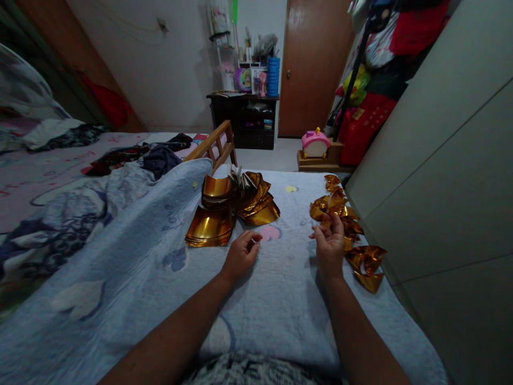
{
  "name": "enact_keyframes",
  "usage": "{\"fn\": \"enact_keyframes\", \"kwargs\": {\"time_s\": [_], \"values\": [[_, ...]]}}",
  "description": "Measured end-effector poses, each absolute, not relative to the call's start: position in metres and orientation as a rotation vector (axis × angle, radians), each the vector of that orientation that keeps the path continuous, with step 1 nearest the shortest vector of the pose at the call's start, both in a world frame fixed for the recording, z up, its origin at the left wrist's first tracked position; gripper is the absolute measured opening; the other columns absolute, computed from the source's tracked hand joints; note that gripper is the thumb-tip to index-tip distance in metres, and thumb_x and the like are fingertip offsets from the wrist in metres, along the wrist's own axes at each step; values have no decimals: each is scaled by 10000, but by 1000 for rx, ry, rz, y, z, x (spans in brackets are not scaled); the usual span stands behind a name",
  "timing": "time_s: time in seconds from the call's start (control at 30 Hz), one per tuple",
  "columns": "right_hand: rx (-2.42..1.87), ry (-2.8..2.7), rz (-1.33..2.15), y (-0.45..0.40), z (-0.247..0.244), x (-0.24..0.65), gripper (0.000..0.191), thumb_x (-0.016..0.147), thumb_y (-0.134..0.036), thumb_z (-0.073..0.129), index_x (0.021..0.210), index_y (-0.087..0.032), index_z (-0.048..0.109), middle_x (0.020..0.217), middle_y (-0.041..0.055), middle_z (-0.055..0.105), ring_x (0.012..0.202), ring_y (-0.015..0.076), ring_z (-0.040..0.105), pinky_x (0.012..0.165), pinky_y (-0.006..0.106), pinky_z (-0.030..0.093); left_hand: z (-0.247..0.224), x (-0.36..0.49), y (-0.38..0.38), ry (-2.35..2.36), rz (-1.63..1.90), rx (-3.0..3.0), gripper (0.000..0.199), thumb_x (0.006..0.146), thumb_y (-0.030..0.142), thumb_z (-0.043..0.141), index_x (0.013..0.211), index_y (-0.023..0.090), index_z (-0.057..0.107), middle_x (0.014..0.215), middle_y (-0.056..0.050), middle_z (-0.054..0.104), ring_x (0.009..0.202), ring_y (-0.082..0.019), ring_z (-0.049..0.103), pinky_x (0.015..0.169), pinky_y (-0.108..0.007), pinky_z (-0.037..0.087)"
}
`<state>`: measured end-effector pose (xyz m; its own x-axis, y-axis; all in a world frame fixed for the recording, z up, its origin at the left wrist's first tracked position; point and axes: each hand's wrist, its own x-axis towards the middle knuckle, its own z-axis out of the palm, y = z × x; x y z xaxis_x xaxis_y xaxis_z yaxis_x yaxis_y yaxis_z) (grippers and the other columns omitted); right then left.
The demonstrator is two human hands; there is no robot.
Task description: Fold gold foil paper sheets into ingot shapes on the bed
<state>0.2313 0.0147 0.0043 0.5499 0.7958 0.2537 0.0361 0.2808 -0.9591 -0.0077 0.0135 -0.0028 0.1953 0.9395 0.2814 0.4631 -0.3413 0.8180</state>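
My left hand [242,252] rests low over the bed, loosely curled with thumb and fingertips apart and nothing visible in it. Just beyond it lie sheets of shiny gold paper [210,227] in curved stacks, with more fanned gold sheets [262,206] to their right. Palm turned inward, my right hand [331,247] has its fingers loosely bent and apart, and I see nothing held in it. Its fingertips overlap the view of a row of folded gold paper pieces [336,203]; whether they touch is unclear. A folded gold paper ingot [366,263] lies right of that wrist.
A pale blue blanket [280,289] covers the bed. Crumpled clothes [132,166] lie left, beside a wooden bed rail [212,144]. A cabinet wall [449,176] borders the right side. Beyond stand a dark shelf [244,120], a pink toy [315,144] and a door [316,69].
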Motion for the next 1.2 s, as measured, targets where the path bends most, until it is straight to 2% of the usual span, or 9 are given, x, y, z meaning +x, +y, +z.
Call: {"fn": "enact_keyframes", "kwargs": {"time_s": [0.27,0.37,0.53,0.73,0.87,1.0,1.2], "values": [[-1209,-849,579,18,5,243,824,804,-343,653,1518,-301,244,1426,145,449,860,163,632,637,299,587,-4,-8,14,1295,1051,1954,138,875,190,532,885,188,669,837,-27,642,761,-163,597,705,-277,453],[-1207,-862,581,17,5,241,831,808,-331,650,1519,-309,220,1411,143,457,862,165,637,641,299,584,-4,-8,14,1292,1054,1953,144,878,185,530,886,184,674,837,-28,646,757,-161,599,702,-273,456],[-1193,-873,582,16,5,237,784,767,-331,683,1458,-298,315,1351,122,483,821,146,614,617,279,572,-2,-8,14,1294,1058,1965,133,877,180,534,863,183,666,821,-25,640,757,-163,597,696,-272,454],[-1245,-927,597,15,-3,233,546,780,-321,653,1296,-237,494,1221,95,567,784,141,590,611,274,550,-3,-9,12,1281,1074,2027,134,884,162,518,873,182,650,832,-36,639,767,-168,603,706,-281,467],[-1347,-1065,630,14,-11,229,354,790,-321,622,1113,-176,606,1006,76,650,704,152,572,618,291,514,-2,-12,10,1281,1131,2188,176,874,131,494,931,197,647,902,-60,674,864,-196,634,788,-314,496],[-1369,-1219,688,13,-14,221,270,800,-341,612,997,-161,656,819,37,648,698,174,580,680,315,493,4,-18,10,1410,1189,2391,200,883,149,505,976,209,671,958,-80,703,926,-235,635,884,-386,474],[-1411,-1314,711,14,-13,217,247,799,-355,586,928,-165,677,743,30,659,686,197,596,664,317,478,16,-35,22,1900,1197,2350,244,939,252,511,1120,209,670,1129,-114,704,1097,-300,601,1049,-475,363]]}}
